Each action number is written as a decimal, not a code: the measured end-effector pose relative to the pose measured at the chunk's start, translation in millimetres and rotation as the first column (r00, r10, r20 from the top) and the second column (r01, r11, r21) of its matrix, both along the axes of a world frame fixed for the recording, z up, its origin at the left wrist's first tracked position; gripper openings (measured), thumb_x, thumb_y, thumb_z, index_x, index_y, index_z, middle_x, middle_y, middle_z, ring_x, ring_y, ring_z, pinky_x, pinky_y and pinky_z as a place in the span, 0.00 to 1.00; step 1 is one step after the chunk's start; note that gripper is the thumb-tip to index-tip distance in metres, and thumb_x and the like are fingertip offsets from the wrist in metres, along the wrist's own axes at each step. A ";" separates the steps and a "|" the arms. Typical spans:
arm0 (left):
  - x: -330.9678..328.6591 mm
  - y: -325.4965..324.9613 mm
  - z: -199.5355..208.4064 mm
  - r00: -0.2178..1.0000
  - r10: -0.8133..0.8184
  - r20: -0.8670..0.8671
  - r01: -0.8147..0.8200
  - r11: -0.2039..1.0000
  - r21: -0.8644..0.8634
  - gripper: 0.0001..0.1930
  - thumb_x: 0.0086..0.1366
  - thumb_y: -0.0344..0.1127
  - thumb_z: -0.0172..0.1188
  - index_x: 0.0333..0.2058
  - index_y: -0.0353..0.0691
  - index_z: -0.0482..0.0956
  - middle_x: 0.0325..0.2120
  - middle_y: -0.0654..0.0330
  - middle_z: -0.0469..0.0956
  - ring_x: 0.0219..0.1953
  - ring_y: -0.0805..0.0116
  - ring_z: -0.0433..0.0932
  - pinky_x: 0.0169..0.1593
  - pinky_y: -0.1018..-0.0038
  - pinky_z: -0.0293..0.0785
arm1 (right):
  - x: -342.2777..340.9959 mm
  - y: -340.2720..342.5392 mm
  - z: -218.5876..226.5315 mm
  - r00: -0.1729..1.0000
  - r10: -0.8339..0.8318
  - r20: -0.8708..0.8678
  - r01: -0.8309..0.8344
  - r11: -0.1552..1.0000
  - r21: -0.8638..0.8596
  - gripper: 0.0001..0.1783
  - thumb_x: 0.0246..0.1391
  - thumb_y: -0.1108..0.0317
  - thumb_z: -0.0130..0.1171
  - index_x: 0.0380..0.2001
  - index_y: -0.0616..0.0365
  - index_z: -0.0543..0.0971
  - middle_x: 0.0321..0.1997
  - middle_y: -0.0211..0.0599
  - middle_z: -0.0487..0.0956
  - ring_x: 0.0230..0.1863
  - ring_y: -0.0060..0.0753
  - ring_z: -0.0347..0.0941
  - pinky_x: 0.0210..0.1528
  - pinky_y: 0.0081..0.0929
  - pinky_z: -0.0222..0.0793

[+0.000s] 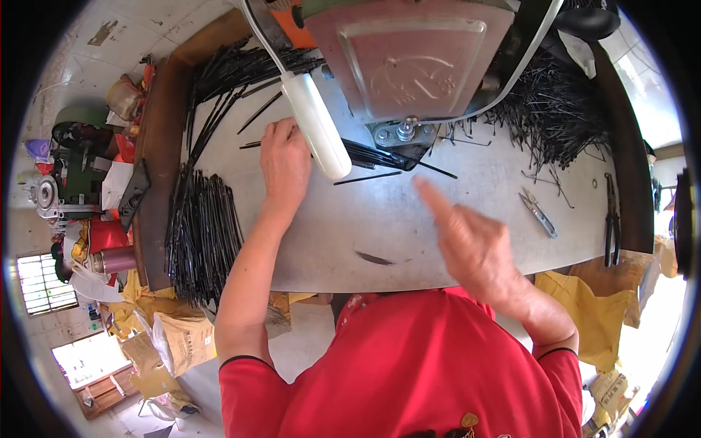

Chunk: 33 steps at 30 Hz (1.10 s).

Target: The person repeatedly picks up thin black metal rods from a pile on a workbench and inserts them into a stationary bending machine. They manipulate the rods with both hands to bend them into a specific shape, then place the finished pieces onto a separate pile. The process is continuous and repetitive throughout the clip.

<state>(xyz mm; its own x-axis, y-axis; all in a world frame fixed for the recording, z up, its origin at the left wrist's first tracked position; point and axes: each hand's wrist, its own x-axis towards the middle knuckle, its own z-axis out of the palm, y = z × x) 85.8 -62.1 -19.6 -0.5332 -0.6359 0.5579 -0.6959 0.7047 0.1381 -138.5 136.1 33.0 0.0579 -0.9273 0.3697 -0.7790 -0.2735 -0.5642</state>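
My left hand (pixel 283 160) is closed over thin black rods on the metal tabletop, its fingertips partly hidden by a white tube-shaped lamp (pixel 318 128). From beyond the lamp the rods (pixel 369 155) reach to the foot of a machine (pixel 409 131). My right hand (pixel 471 241) hovers nearer to me, index finger stretched toward the rod ends and the other fingers curled; it is slightly blurred, and nothing shows in it. Between the hands and the machine lie a loose rod (pixel 367 177) and the tip of another (pixel 438 169).
A thick bundle of black rods (pixel 204 237) hangs over the table's left front edge. Bent black rods are heaped (pixel 551 102) at the back right. Thread snips (pixel 539 214) and black-handled pliers (pixel 612 223) lie on the right. Wooden boards (pixel 157 175) border the table.
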 end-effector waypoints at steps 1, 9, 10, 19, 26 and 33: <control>5.5 -5.6 -8.2 1.000 -0.023 0.014 0.022 0.999 0.030 0.10 0.56 0.25 0.59 0.38 0.39 0.79 0.33 0.53 0.78 0.35 0.54 0.77 0.41 0.65 0.72 | 4.5 4.3 -0.7 0.998 0.058 -0.039 -0.059 0.998 -0.014 0.26 0.40 0.82 0.54 0.48 0.58 0.75 0.21 0.36 0.69 0.20 0.35 0.70 0.23 0.30 0.70; -32.2 28.2 37.8 0.951 -0.125 -0.284 0.190 0.959 0.212 0.17 0.53 0.23 0.58 0.44 0.28 0.71 0.29 0.53 0.74 0.31 0.61 0.75 0.32 0.71 0.73 | 5.6 -17.8 -26.2 0.961 -0.059 0.269 0.018 0.988 0.153 0.10 0.52 0.68 0.59 0.36 0.62 0.77 0.19 0.39 0.74 0.15 0.33 0.71 0.17 0.23 0.65; -39.5 37.7 41.2 0.847 0.038 -0.530 0.281 0.815 0.507 0.18 0.55 0.25 0.58 0.46 0.28 0.70 0.30 0.54 0.75 0.31 0.65 0.75 0.32 0.73 0.72 | 1.7 -28.0 -14.1 0.875 -0.168 0.453 0.021 0.950 0.312 0.10 0.53 0.68 0.57 0.36 0.63 0.76 0.19 0.39 0.74 0.14 0.31 0.71 0.16 0.23 0.64; -93.7 77.9 18.3 0.340 0.680 -0.650 0.770 0.196 0.608 0.17 0.65 0.30 0.57 0.52 0.34 0.71 0.31 0.63 0.76 0.29 0.79 0.71 0.32 0.83 0.67 | 1.5 -67.2 -14.8 0.370 -0.387 0.845 -0.152 0.872 0.466 0.13 0.56 0.65 0.51 0.38 0.65 0.73 0.20 0.35 0.75 0.11 0.21 0.67 0.13 0.17 0.58; -91.9 74.8 12.1 0.394 0.643 -0.657 0.739 0.203 0.642 0.17 0.65 0.29 0.56 0.52 0.33 0.71 0.31 0.62 0.77 0.29 0.79 0.72 0.31 0.83 0.67 | 4.6 -64.8 -11.3 0.398 -0.384 0.834 -0.083 0.890 0.449 0.15 0.57 0.63 0.52 0.41 0.64 0.73 0.20 0.34 0.75 0.11 0.19 0.65 0.14 0.16 0.57; -89.5 75.5 16.6 0.403 0.648 -0.646 0.742 0.182 0.646 0.16 0.65 0.29 0.56 0.51 0.33 0.72 0.31 0.62 0.77 0.29 0.79 0.71 0.31 0.83 0.67 | 5.1 -65.3 -9.6 0.410 -0.372 0.833 -0.074 0.896 0.437 0.15 0.57 0.63 0.52 0.42 0.64 0.73 0.20 0.34 0.75 0.11 0.19 0.65 0.14 0.16 0.57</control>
<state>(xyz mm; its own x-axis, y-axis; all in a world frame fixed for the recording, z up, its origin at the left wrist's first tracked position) -3.7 13.4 -3.0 -0.3876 -0.8739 -0.2935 0.3159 -0.4250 0.8483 -133.4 70.8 23.4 -0.2435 -0.9418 -0.2318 0.2143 0.1808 -0.9599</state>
